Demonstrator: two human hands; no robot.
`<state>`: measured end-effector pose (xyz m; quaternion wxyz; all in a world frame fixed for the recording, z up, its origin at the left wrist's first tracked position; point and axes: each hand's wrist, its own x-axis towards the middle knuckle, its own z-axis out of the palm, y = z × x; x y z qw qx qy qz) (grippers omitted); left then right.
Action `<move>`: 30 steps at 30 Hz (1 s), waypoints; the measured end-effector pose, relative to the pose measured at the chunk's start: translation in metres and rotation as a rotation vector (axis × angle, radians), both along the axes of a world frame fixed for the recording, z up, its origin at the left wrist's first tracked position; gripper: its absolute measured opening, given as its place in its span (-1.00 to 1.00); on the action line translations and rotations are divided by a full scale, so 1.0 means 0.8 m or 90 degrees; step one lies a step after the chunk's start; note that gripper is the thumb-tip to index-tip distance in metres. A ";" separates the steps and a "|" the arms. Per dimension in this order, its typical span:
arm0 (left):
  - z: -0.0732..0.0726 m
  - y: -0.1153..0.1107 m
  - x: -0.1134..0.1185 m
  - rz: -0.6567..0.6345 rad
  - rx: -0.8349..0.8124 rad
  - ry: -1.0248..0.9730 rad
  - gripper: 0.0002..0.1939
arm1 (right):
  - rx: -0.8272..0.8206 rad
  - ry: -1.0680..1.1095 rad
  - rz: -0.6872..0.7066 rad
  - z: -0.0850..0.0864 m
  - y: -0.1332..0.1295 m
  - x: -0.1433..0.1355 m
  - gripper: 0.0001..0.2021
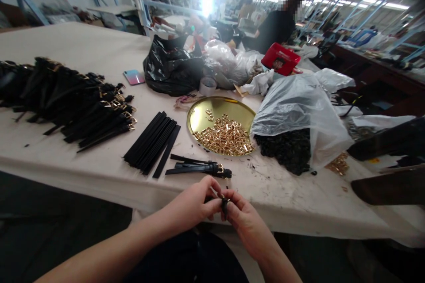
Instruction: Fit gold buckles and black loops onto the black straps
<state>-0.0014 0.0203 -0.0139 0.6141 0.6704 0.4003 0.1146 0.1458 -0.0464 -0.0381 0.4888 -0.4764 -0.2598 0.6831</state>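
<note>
My left hand (199, 201) and my right hand (237, 208) meet near the table's front edge, both closed on a small black strap piece (225, 205) with a bit of gold metal at its top. Fingers hide most of it. Just beyond them lie a few black straps with a gold buckle (199, 168). Flat black strips (152, 143) are stacked to the left of these. A round gold tray (197, 112) holds a heap of gold buckles (227, 136). To its right, small black pieces (287, 150) spill from under a clear plastic bag (295, 101).
Bundles of black straps with buckles (66, 97) cover the table's left side. Behind the tray are a black bag (172, 66), a tape roll (207, 85), a phone (134, 77) and a red package (280, 59). A person (277, 28) is in the background.
</note>
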 end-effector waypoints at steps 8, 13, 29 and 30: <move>0.004 0.014 0.000 -0.074 0.081 0.129 -0.81 | -0.040 0.095 0.028 -0.011 0.002 0.009 -0.69; 0.006 0.017 -0.004 -0.051 -0.134 0.056 -0.77 | -0.040 -0.035 -0.023 -0.012 0.001 0.016 -0.72; -0.002 0.002 -0.007 -0.070 -0.188 0.070 -0.79 | -0.009 -0.257 -0.033 -0.021 -0.021 0.014 -0.79; -0.002 0.001 -0.007 -0.061 -0.190 0.072 -0.81 | 0.005 -0.285 -0.023 -0.019 -0.023 0.013 -0.81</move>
